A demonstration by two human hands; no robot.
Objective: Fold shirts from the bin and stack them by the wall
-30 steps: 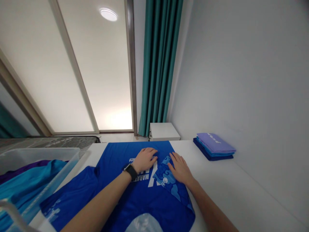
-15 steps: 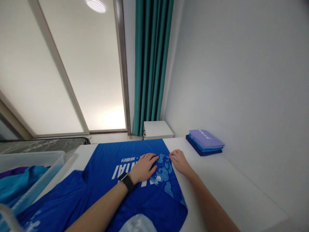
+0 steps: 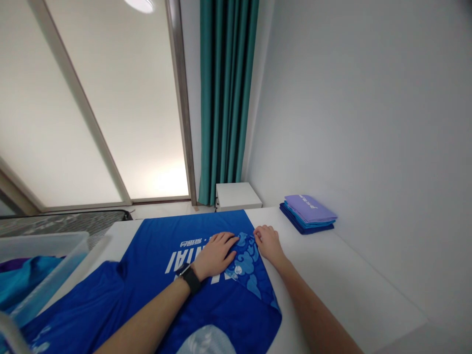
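A blue T-shirt (image 3: 147, 265) with white lettering lies spread over the white table. Its cloud-patterned sleeve (image 3: 248, 263) is folded inward over the printed front, on the right. My left hand (image 3: 215, 254), with a dark watch on the wrist, rests flat on the lettering with its fingers apart, the fingertips reaching the folded sleeve. At the shirt's right edge, the thumb and fingers of my right hand (image 3: 270, 244) pinch the sleeve's edge. The neck opening (image 3: 208, 341) faces me at the bottom, partly cut off.
Toward the wall, a stack of folded shirts (image 3: 309, 212), purple on top, sits on the white table (image 3: 342, 290). A clear plastic bin (image 3: 79, 246) with blue and purple cloth stands at the left. Behind the table are a white cabinet (image 3: 238, 195) and a green curtain (image 3: 226, 98).
The view has shifted slightly. Both hands keep the same places on the shirt, and the folded sleeve lies as before.
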